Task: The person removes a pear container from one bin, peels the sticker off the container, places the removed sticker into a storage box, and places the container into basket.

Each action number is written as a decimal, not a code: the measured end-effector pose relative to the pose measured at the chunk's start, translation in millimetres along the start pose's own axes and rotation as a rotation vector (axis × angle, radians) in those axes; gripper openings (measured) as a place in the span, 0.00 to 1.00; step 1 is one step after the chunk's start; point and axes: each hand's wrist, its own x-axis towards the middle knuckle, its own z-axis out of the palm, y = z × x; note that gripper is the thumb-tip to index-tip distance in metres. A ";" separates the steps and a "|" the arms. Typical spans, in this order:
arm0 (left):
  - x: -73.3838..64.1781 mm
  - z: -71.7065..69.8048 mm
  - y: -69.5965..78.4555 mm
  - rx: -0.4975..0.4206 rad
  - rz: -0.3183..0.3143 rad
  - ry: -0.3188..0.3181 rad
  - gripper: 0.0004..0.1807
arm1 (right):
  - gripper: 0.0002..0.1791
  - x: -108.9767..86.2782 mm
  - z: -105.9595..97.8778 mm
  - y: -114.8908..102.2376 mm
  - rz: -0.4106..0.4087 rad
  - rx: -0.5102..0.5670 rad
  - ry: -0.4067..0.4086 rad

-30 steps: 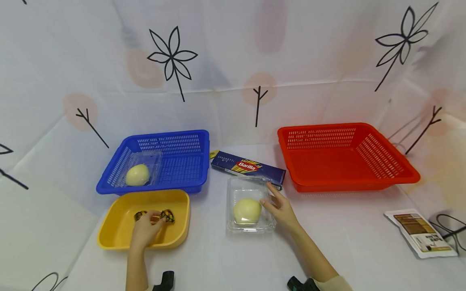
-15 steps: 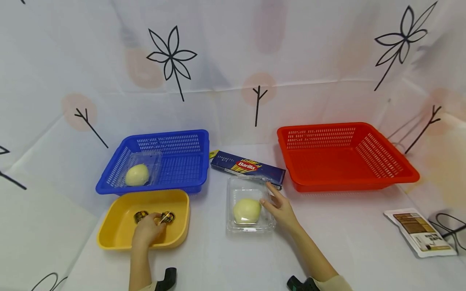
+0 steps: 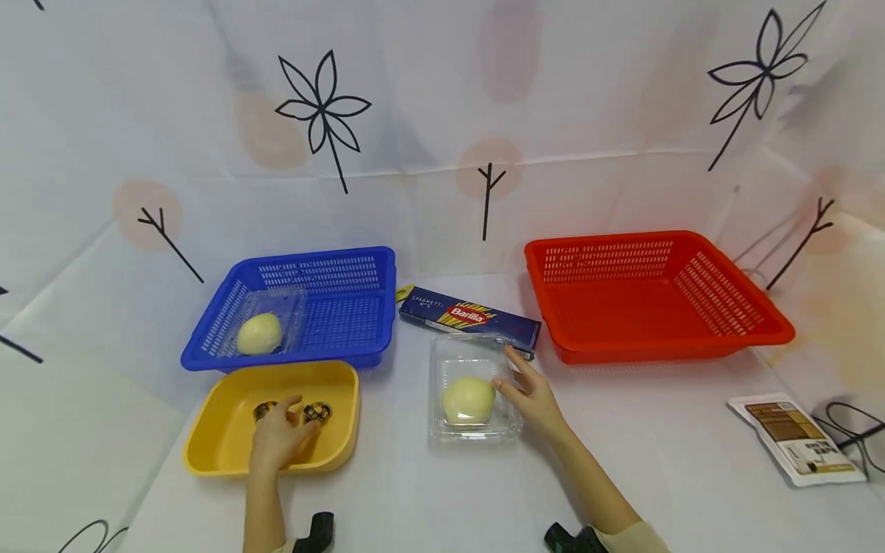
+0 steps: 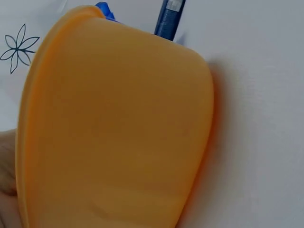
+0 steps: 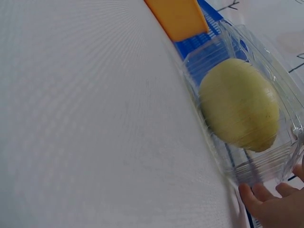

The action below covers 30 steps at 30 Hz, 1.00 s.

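Note:
My left hand (image 3: pixel 280 438) reaches into the yellow bin (image 3: pixel 207 449), thumb and index finger apart. Small dark-and-yellow patterned pieces lie beside it, one at the right (image 3: pixel 316 413) and one (image 3: pixel 263 409) partly behind the fingers. Whether something lies between the fingers is hard to see. In the left wrist view, the bin's wall (image 4: pixel 118 123) hides most of that hand. My right hand (image 3: pixel 539 403) touches the right side of a clear plastic clamshell box (image 3: pixel 465 351) with its fingertips (image 5: pixel 247 191). Inside sits a pale yellow, round thing (image 3: pixel 469 401) like a peeled onion.
A blue basket (image 3: pixel 346 307) behind the bin holds a similar clamshell with a pale yellow thing (image 3: pixel 259 333). A Barilla spaghetti box (image 3: pixel 470 315) lies behind the middle clamshell. At the right are a red basket (image 3: pixel 657 349) and a white-and-brown pouch (image 3: pixel 795 439).
The left hand shifts slightly inside the yellow bin, and its thumb and index finger spread wider. The right piece appears slightly turned. The right hand stays on the clamshell.

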 end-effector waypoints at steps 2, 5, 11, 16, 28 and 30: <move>-0.9 0.5 -1.0 -0.072 0.039 0.058 0.30 | 0.34 0.2 0.3 -0.2 -0.004 0.002 0.000; -1.8 2.1 -1.2 -0.217 0.096 0.157 0.27 | 0.34 0.1 1.0 -0.8 -0.005 0.009 0.000; -5.7 7.3 7.2 -0.626 0.197 0.294 0.22 | 0.35 -0.9 0.9 0.1 -0.041 -0.016 0.008; -11.9 17.5 25.7 -0.910 0.315 0.255 0.21 | 0.34 -0.8 0.3 2.3 -0.078 -0.029 0.012; -12.8 72.7 81.7 -0.959 0.451 -0.122 0.24 | 0.33 -2.9 1.1 -21.4 0.007 -0.004 -0.007; -11.4 82.4 89.5 -0.894 0.401 -0.134 0.26 | 0.33 -3.0 0.7 -21.4 0.008 -0.015 -0.007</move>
